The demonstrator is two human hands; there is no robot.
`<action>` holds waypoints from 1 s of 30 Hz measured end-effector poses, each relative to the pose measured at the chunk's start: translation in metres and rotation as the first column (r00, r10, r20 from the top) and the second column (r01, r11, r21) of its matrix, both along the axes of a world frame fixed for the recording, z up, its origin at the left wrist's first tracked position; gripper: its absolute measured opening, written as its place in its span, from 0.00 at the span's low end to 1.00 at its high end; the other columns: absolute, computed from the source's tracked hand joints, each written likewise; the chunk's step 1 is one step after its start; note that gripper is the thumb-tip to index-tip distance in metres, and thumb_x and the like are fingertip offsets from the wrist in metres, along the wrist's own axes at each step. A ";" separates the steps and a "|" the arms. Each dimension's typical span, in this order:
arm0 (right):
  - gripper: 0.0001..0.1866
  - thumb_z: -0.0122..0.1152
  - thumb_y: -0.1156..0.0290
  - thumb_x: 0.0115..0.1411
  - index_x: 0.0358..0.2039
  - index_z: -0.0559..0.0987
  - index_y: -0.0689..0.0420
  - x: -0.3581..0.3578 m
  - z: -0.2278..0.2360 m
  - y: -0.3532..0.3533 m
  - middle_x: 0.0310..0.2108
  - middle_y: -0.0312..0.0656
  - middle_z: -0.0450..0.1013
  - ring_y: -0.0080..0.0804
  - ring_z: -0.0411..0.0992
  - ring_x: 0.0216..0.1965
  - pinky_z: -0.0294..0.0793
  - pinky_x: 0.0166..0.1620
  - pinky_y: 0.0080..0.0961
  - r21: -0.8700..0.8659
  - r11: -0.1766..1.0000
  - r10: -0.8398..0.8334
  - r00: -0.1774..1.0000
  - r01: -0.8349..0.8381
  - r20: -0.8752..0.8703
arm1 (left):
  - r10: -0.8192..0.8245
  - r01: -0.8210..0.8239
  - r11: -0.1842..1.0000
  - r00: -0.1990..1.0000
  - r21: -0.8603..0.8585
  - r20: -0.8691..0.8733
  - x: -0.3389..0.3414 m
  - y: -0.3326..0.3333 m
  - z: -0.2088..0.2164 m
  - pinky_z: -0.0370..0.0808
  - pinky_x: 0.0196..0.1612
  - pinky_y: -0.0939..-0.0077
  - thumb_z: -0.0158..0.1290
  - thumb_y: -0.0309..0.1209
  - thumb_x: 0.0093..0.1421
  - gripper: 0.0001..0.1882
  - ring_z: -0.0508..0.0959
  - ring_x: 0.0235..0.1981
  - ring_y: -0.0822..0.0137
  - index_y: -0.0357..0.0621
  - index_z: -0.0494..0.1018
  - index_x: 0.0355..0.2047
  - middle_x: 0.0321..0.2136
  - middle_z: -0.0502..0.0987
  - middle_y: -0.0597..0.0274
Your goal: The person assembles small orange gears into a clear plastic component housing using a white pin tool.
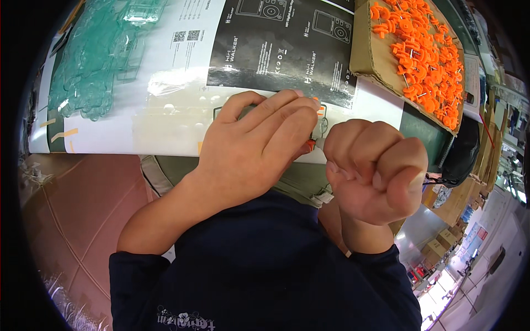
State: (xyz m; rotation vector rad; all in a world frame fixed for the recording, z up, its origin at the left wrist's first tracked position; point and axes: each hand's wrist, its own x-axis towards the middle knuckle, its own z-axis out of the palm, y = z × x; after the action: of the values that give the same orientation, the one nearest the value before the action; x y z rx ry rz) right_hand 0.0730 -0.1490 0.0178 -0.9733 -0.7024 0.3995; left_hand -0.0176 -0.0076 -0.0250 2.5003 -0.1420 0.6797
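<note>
My left hand [262, 138] is bent over the front edge of the table, fingers closed on a clear plastic part [323, 126] that is mostly hidden beneath them. An orange piece [311, 145] peeks out by the left fingertips, and more orange shows at the clear part's upper end. Close beside it on the right, my right hand [376, 168] is curled into a fist. A small pale tip [319, 143] sits between the fist and the orange piece; whatever the fist grips is hidden inside it.
A cardboard box [375, 71] full of orange plastic wheels [422, 55] with metal pins stands at the right. Clear greenish plastic parts [91, 60] are heaped at the left. Printed sheets [265, 49] cover the table. A black bag [462, 154] hangs at the table's right side.
</note>
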 end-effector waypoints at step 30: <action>0.23 0.73 0.59 0.57 0.54 0.85 0.46 -0.002 0.017 -0.028 0.42 0.41 0.85 0.38 0.80 0.32 0.77 0.38 0.27 -0.870 0.205 0.215 0.847 0.448 0.487 | -0.026 0.039 0.998 0.959 0.039 -0.284 -0.006 0.015 0.037 0.61 0.54 0.60 0.65 0.27 0.51 0.31 0.73 0.47 0.57 0.40 0.67 0.55 0.43 0.78 0.55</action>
State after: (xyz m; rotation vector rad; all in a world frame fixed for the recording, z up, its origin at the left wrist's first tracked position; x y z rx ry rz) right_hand 0.0706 -0.1770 0.0350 -2.5071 -0.8251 0.4303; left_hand -0.0237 0.0074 0.0119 2.6000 -0.0936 0.3017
